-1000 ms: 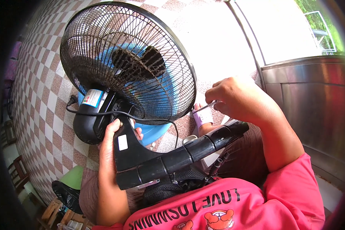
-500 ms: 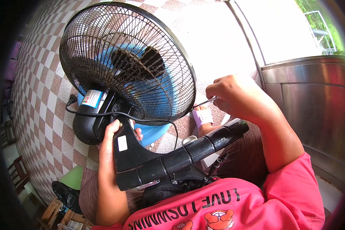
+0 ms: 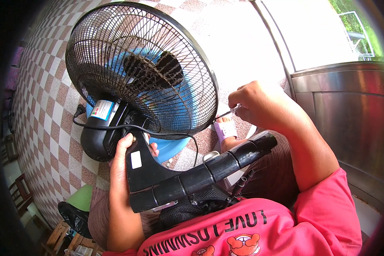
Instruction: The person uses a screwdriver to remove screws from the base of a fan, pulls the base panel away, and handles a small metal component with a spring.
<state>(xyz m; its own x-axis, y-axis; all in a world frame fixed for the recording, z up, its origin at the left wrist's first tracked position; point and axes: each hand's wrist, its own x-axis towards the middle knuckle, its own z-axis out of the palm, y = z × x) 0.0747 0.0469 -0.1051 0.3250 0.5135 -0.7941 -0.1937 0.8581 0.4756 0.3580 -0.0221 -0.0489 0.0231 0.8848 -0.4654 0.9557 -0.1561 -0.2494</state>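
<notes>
A black electric fan (image 3: 151,170) lies tilted across my lap, its round wire guard (image 3: 166,102) toward the upper left. My left hand (image 3: 123,147) is closed around the fan's neck, just below the motor housing (image 3: 99,138). Pinched in my right hand (image 3: 254,102) is a screwdriver (image 3: 225,114) with a thin metal shaft. Its tip meets the lower right rim of the guard; whether it sits in a screw is too small to tell. The fan's black cord (image 3: 134,126) runs over the neck, and its plug (image 3: 79,111) hangs at the left.
Below the fan stands a blue plastic stool or basin (image 3: 170,147), mostly covered by it. A metal door panel (image 3: 345,109) is close on the right. At the lower left are a green object (image 3: 81,197) with a black bag (image 3: 74,217) and a wooden crate (image 3: 57,237).
My right hand has turned slightly around the screwdriver and shifted a little, showing more of its handle. The fan and my left hand stay almost still.
</notes>
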